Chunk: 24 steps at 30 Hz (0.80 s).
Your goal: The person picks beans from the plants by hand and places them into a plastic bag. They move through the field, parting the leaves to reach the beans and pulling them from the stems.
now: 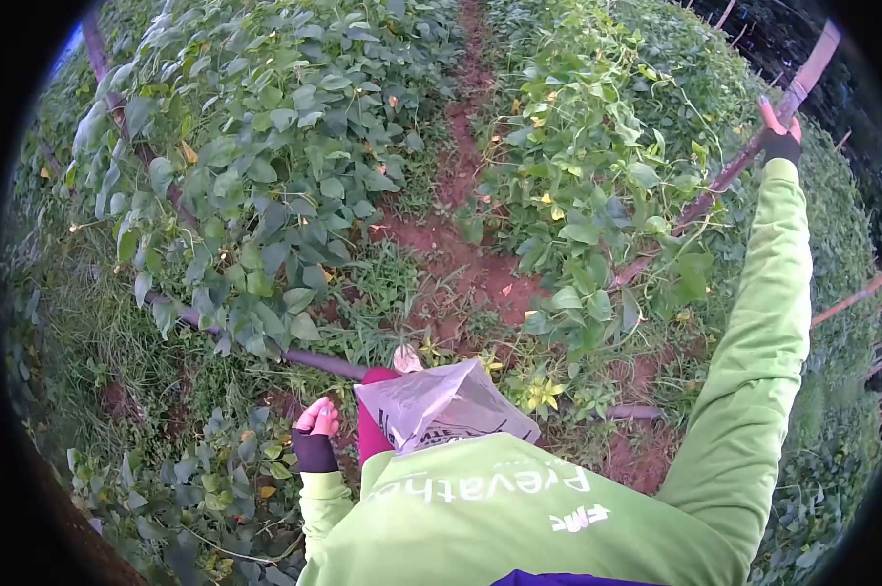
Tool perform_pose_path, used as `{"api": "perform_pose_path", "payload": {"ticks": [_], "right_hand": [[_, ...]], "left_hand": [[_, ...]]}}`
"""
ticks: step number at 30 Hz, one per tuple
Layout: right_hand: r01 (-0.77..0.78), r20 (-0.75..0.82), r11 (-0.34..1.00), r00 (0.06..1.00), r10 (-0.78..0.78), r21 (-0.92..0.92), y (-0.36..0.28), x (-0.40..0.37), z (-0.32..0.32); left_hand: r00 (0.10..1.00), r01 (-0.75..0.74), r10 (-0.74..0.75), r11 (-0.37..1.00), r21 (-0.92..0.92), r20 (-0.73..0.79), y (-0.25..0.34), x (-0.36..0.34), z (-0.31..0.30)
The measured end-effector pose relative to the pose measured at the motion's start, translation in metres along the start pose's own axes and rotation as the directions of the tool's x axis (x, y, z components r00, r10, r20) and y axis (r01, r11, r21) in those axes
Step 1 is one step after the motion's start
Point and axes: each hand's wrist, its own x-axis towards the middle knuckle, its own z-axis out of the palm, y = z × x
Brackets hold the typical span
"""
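At the upper right, my right hand (781, 125) is wrapped round a slanting wooden pole (810, 73), my arm stretched far out. Low on the left, my left hand (318, 418) is closed with its fingers curled; whether anything is inside is hidden. Both wrists have dark cuffs. A whitish plastic bag (441, 405) with printing hangs open at my front, beside my left hand and apart from it.
Leafy climbing plants (255, 146) rise left and right of a reddish dirt path (461, 137). A dark horizontal pole (324, 363) crosses low at the left. Grass (99, 322) covers ground at the left. More poles (851, 298) stand at the right.
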Motion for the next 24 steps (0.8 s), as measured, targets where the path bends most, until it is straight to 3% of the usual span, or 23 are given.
{"api": "perform_pose_path", "payload": {"ticks": [1, 3, 5, 7, 8, 9, 11, 13, 15, 19, 22, 24], "right_hand": [[-0.039, 0.144, 0.988, 0.989, 0.017, 0.150, 0.010, 0.013, 0.007], [-0.057, 0.103, 0.961, 0.994, 0.030, 0.270, 0.027, 0.014, 0.013], [0.025, -0.029, 0.987, 0.999, -0.020, 0.157, 0.023, 0.007, 0.011], [0.080, -0.049, 0.991, 0.996, -0.075, 0.106, 0.033, 0.013, 0.000], [0.087, -0.048, 0.983, 0.996, -0.080, 0.163, 0.030, 0.008, -0.002], [0.102, -0.066, 0.970, 0.994, -0.090, 0.221, 0.025, -0.001, -0.004], [0.054, -0.101, 0.989, 0.994, -0.040, 0.141, 0.010, -0.020, -0.008], [0.043, -0.228, 0.987, 0.974, -0.007, 0.156, 0.000, -0.035, -0.002], [-0.008, -0.326, 0.997, 0.945, 0.035, 0.083, 0.009, -0.031, -0.011], [-0.067, -0.561, 0.997, 0.824, 0.082, 0.048, 0.011, -0.037, -0.011], [-0.053, -0.575, 0.998, 0.815, 0.070, 0.046, 0.004, -0.047, -0.010], [-0.080, -0.528, 0.995, 0.843, 0.103, 0.066, 0.011, -0.046, -0.023]], "left_hand": [[1.000, -0.010, 0.010, 1.000, 0.020, -0.025, 0.002, 0.009, 0.003], [0.999, 0.003, -0.002, 1.000, 0.018, -0.049, 0.001, 0.032, 0.010], [1.000, 0.026, -0.026, 0.999, 0.023, 0.000, 0.004, 0.061, 0.027], [0.995, 0.079, -0.083, 0.995, 0.067, 0.059, 0.005, 0.103, 0.050], [0.991, 0.081, -0.089, 0.993, 0.089, 0.097, 0.009, 0.125, 0.065], [0.985, 0.068, -0.084, 0.992, 0.109, 0.149, 0.015, 0.154, 0.084], [0.972, 0.038, -0.070, 0.989, 0.145, 0.222, 0.020, 0.226, 0.118], [0.949, 0.063, -0.101, 0.989, 0.135, 0.297, 0.023, 0.313, 0.153], [0.932, 0.036, -0.089, 0.987, 0.157, 0.350, 0.078, 0.359, 0.204], [0.874, -0.155, 0.121, 0.987, 0.035, 0.470, 0.160, 0.443, 0.286], [0.811, -0.241, 0.166, 0.968, 0.062, 0.561, 0.213, 0.486, 0.354], [0.719, -0.276, 0.201, 0.961, 0.008, 0.665, 0.235, 0.503, 0.408]]}}
